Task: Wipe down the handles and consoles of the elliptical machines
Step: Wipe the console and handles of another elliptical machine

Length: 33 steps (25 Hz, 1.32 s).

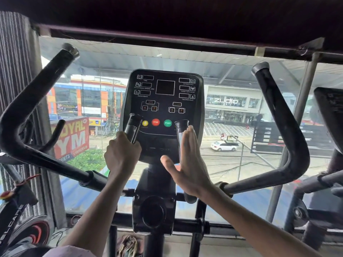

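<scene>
The left hand (121, 154) has its grip clamped around the left inner handle (132, 127), fingers curled on the bar just below the console (163, 108). The right hand (187, 162) is flat, its fingers straight and together, thumb apart, and it lies against the right inner handle (181, 127); it holds nothing. Both short handles stand near the buttons, with STOP (155, 122) and START (167, 123) between them. The long left arm handle (37, 101) and the long right arm handle (284, 115) rise far out on each side. Behind is a window (232, 127) with a street. A second console (332, 112) shows at the right edge.
</scene>
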Motion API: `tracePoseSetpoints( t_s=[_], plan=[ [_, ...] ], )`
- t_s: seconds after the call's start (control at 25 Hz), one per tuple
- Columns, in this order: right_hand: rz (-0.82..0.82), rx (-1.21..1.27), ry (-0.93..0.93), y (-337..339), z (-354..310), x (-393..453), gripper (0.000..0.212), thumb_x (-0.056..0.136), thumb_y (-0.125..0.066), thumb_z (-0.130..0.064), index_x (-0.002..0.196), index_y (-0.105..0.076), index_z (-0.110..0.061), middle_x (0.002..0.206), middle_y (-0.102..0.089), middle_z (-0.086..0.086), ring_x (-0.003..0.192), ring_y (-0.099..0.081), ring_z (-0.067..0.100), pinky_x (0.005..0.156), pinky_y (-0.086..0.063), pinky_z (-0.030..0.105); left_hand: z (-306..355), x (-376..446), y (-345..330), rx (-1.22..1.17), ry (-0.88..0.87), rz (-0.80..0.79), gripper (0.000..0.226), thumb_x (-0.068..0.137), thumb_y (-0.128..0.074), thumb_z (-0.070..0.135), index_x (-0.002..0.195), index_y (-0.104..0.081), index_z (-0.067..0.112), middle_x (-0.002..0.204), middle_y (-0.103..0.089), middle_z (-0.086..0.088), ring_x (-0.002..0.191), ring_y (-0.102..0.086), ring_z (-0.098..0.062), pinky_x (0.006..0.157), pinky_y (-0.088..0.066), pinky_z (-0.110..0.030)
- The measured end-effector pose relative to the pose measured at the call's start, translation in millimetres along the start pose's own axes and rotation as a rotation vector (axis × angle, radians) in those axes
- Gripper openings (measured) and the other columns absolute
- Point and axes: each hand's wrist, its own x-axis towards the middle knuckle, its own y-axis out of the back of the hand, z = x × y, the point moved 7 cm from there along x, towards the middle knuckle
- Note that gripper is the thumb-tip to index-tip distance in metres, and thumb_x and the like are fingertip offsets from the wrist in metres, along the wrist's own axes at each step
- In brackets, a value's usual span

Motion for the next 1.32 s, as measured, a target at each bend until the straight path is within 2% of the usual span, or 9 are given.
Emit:
tracePoseSetpoints(
  t_s=[0.16,0.44,0.6,0.8,0.88,1.0,1.12,1.24,1.32],
  plan=[
    [0.0,-0.376,0.285,7,2,3,0.102,0.094,-0.031,-0.072,0.155,-0.002,0.005,0.164,0.012,0.017,0.153,0.011,0.026,0.123,-0.02,0.044,2,-2,1,-0.001,-0.005,0.001,0.027,0.083,-0.063,0.022,0.106,-0.058,0.009,0.087,-0.067,-0.013,0.067,-0.051,-0.028,0.061,-0.042,-0.033],
    [-0.203,-0.825,0.695,31,20,10,0.1,0.093,-0.025,-0.076,0.155,-0.015,0.002,0.165,-0.003,0.017,0.153,0.005,0.028,0.124,-0.01,0.045,1,-2,2,-0.004,-0.011,0.01,0.025,0.082,-0.063,0.021,0.103,-0.058,0.009,0.086,-0.068,-0.014,0.067,-0.053,-0.03,0.061,-0.044,-0.035],
    [-0.22,-0.804,0.684,45,23,31,0.094,0.095,-0.026,-0.073,0.157,-0.012,-0.003,0.166,-0.003,0.012,0.154,0.006,0.023,0.124,-0.011,0.044,2,-3,3,0.001,0.001,0.015,0.023,0.081,-0.062,0.021,0.1,-0.057,0.009,0.083,-0.064,-0.013,0.069,-0.054,-0.032,0.061,-0.044,-0.037],
    [-0.253,-0.781,0.782,26,8,26,0.092,0.096,-0.028,-0.072,0.153,-0.026,-0.001,0.162,-0.024,0.013,0.153,-0.008,0.026,0.124,-0.013,0.042,3,-4,7,0.006,0.001,0.015,0.022,0.083,-0.061,0.02,0.101,-0.057,0.008,0.078,-0.055,-0.009,0.069,-0.051,-0.03,0.061,-0.041,-0.036],
    [-0.298,-0.762,0.863,29,15,13,0.091,0.096,-0.029,-0.072,0.154,-0.025,-0.002,0.163,-0.019,0.013,0.153,-0.006,0.025,0.124,-0.012,0.044,5,-4,7,0.017,-0.006,0.015,0.023,0.084,-0.061,0.02,0.103,-0.056,0.007,0.077,-0.051,-0.007,0.07,-0.049,-0.029,0.062,-0.039,-0.036],
    [-0.298,-0.784,0.847,45,25,21,0.088,0.097,-0.029,-0.07,0.156,-0.02,-0.005,0.166,-0.012,0.009,0.154,-0.001,0.022,0.123,-0.013,0.045,4,-5,5,0.018,-0.005,0.028,0.024,0.083,-0.062,0.02,0.103,-0.057,0.007,0.077,-0.051,-0.007,0.069,-0.048,-0.029,0.063,-0.039,-0.036],
    [-0.259,-0.808,0.789,43,12,42,0.086,0.097,-0.024,-0.07,0.153,-0.03,-0.005,0.161,-0.028,0.011,0.152,-0.013,0.025,0.123,-0.015,0.044,4,-4,4,0.011,-0.02,0.03,0.023,0.082,-0.062,0.019,0.101,-0.057,0.008,0.08,-0.062,-0.011,0.066,-0.052,-0.029,0.058,-0.041,-0.034],
    [-0.283,-0.814,0.831,23,-3,38,0.088,0.096,-0.013,-0.072,0.138,-0.051,-0.003,0.142,-0.05,0.013,0.141,-0.033,0.029,0.123,-0.016,0.043,3,-3,5,-0.004,-0.014,0.017,0.021,0.082,-0.062,0.018,0.1,-0.057,0.009,0.079,-0.062,-0.009,0.065,-0.054,-0.029,0.058,-0.042,-0.034],
    [-0.314,-0.787,0.919,20,5,21,0.083,0.098,-0.02,-0.069,0.141,-0.048,-0.003,0.145,-0.048,0.013,0.143,-0.031,0.029,0.123,-0.014,0.044,3,-3,4,-0.006,-0.017,0.013,0.021,0.082,-0.062,0.018,0.1,-0.056,0.009,0.079,-0.061,-0.009,0.064,-0.054,-0.029,0.058,-0.042,-0.033]
  ],
)
